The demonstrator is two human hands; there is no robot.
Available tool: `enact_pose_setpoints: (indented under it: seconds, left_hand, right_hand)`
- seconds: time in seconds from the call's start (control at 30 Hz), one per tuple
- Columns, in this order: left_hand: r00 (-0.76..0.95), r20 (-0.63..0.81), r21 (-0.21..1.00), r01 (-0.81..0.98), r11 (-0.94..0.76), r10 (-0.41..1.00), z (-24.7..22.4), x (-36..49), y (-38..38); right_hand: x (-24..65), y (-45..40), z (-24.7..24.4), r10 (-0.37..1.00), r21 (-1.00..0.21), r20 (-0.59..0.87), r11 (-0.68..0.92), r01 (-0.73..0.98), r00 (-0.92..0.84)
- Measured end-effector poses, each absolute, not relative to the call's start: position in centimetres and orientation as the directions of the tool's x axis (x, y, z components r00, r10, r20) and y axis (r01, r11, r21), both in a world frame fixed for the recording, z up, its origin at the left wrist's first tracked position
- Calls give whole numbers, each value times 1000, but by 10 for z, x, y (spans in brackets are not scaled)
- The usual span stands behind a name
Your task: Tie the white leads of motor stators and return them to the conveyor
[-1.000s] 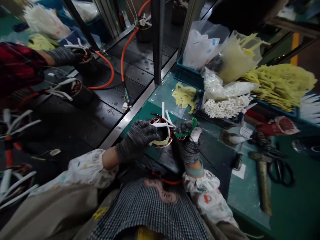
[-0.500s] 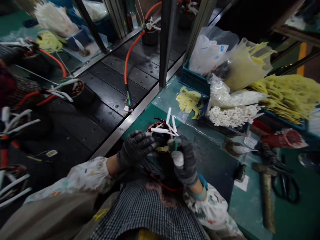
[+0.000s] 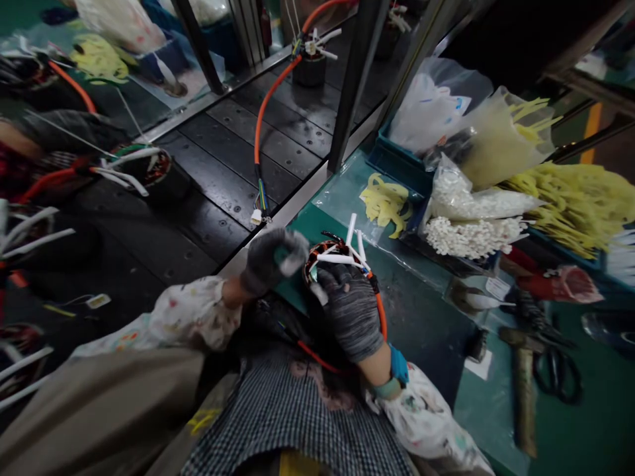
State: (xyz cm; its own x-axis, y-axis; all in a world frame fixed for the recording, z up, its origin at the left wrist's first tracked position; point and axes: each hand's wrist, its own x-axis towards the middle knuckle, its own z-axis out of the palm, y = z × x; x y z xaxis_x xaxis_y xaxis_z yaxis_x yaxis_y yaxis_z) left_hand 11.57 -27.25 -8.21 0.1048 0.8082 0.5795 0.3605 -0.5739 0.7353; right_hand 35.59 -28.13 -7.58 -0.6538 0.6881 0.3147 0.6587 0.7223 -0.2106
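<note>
My right hand [image 3: 350,311], in a dark grey knit glove, lies over the near side of a copper-wound motor stator [image 3: 322,263] and seems to grip it. White sleeved leads [image 3: 353,241] stick up from the windings, and an orange cable [image 3: 381,317] runs from the stator down past my right wrist. My left hand [image 3: 272,261], also gloved and slightly blurred, is raised just left of the stator and apart from it. A small green patch shows among its curled fingers, too small to identify. The stator's lower part is hidden by my right hand.
To the left, a black perforated conveyor plate [image 3: 223,172] carries other stators with orange cables. A co-worker's gloved hand [image 3: 64,132] works at the far left. To the right lie yellow sleeves [image 3: 387,205], bags of white parts [image 3: 471,238], scissors [image 3: 558,377] and a hammer [image 3: 524,390].
My left hand has left the stator and moved up and to the left. My right hand now covers the stator's near side, and the green band no longer shows in it.
</note>
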Motion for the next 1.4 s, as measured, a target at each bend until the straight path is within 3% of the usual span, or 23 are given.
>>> enact_pose_setpoints:
  seconds: [0.07,0.13,0.2,0.27,0.47,0.57,0.8,0.93,1.1,1.23,1.33,1.4]
  left_hand:
    - [130,468,819,309,-484,874,-80,115,-247]
    - [339,301,899,211,-384,891,-80,115,-228]
    - [565,182,949,112,-293,805,-81,118,-223]
    - [656,159,962,66,-267,738,-81,121,-232]
    - [585,293,861,183,-475,756,-69,122,-287]
    - [547,293,842,241,-482,785,-69,122,-303]
    - [469,293,895,171,-411,833,-81,127,-322]
    - [393,323,903,143,-405,861,-88,134,-331]
    - [322,389,822,302,-483,863,-85,151,-336]
    - [416,406,703,426,-569,814,-75,160,-338]
    - [473,360,671,468,-575,804,-69,162,-339]
    - [491,349,668,467,-579,798,-67,162,-339]
  right_hand:
    - [358,-279,-76,672,-246,356,737,629,-649]
    - [360,-280,-76,664,-286,387,746,601,-640]
    - [364,-288,-75,671,-334,403,741,582,-622]
    - [368,-301,-75,681,-372,410,732,571,-606]
    - [376,-334,-71,656,-389,479,754,528,-583]
    - [376,-341,-71,647,-388,461,763,517,-608]
    - [371,-352,-84,670,-361,443,741,566,-595]
    - [386,-351,-83,611,-321,480,790,522,-630]
    - [409,-342,-67,610,-297,588,773,561,-531]
    - [413,-326,-73,734,-443,456,678,587,-503]
    - [419,-310,-85,825,-613,275,546,571,-494]
    - [424,-300,-91,822,-672,231,521,526,-520]
